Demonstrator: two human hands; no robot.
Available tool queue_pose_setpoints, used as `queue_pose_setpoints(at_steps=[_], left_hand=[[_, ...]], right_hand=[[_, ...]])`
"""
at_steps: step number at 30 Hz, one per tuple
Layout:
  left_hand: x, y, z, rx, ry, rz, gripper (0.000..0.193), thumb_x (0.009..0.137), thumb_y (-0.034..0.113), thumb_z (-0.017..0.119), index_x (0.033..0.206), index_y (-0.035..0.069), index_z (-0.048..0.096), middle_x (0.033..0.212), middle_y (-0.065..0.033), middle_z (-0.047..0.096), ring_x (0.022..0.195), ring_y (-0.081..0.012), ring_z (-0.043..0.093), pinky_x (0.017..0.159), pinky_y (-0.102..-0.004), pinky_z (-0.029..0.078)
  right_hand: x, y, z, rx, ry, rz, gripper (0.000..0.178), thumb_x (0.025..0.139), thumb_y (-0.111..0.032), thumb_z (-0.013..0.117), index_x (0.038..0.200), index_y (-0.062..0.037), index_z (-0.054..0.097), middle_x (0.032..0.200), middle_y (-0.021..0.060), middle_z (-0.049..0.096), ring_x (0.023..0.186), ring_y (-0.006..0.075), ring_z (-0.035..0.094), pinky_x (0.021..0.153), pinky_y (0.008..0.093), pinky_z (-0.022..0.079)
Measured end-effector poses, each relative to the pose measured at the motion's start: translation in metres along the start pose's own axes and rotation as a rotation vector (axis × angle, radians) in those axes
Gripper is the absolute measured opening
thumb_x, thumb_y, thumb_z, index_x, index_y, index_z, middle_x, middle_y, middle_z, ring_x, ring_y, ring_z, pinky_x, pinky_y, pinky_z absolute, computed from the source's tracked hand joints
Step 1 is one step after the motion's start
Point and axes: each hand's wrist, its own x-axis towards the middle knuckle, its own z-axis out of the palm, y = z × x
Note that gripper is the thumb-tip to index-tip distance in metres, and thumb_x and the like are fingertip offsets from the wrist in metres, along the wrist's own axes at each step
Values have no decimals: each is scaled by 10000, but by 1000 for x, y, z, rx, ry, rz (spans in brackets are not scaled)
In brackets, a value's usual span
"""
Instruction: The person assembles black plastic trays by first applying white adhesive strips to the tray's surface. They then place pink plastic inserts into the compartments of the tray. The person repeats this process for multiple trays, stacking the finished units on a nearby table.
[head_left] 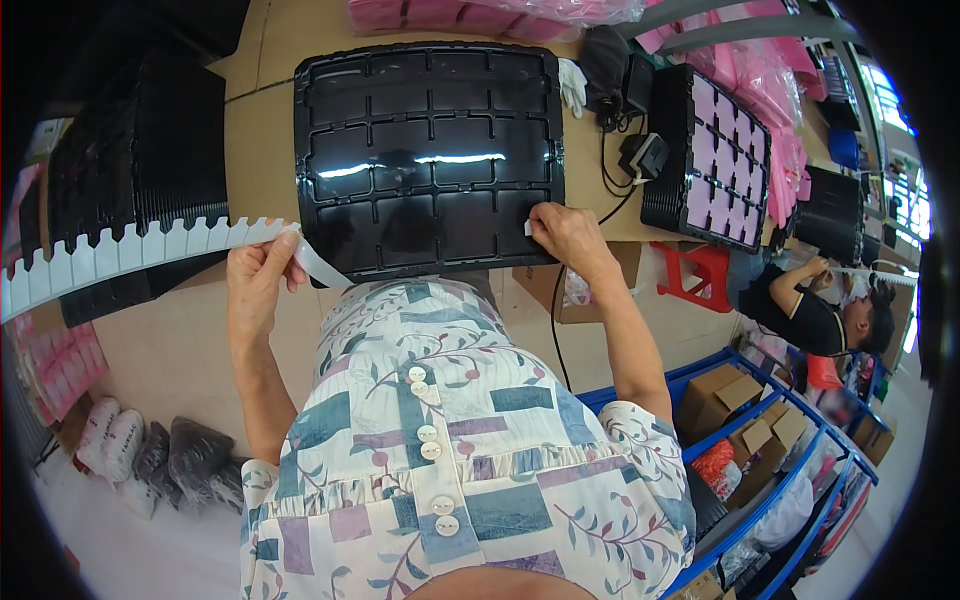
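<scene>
A black plastic tray [420,225] with rows of shallow compartments lies in front of me on the table. My left hand [258,280], at the tray's near left corner, pinches a long white notched strip [130,252] that runs off to the left. From the same fingers a plain white band [324,264] hangs toward the tray's near edge; whether it is part of the strip I cannot tell. At the tray's right side my right hand [572,238] is closed, with a small white piece [529,228] showing at its fingertips.
Stacked black trays [140,170] stand at left. To the right is another tray stack [705,160] with pink pieces on top. A white glove [572,86] and a black adapter [643,156] with cables lie between. A red stool [695,275], blue rack [740,440] and co-worker [815,310] are further right.
</scene>
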Motion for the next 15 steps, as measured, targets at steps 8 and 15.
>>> queue_pose_setpoints(at_steps=[8,15], left_hand=[[1,-4,-1,-25,16,34,181,978,171,587,971,3,654,670,-36,625,520,-71,556,472,-202,424],[-4,-8,-7,-47,60,39,172,976,168,598,1017,10,651,695,-26,618,549,-66,550,483,-200,410]], right_hand=[[11,-12,2,-93,-59,-1,105,785,-87,649,832,-55,560,703,110,640,633,304,646,549,401,506],[-2,-4,3,-81,-22,-173,180,771,-45,657,834,-59,489,668,83,570,600,278,623,522,385,488]])
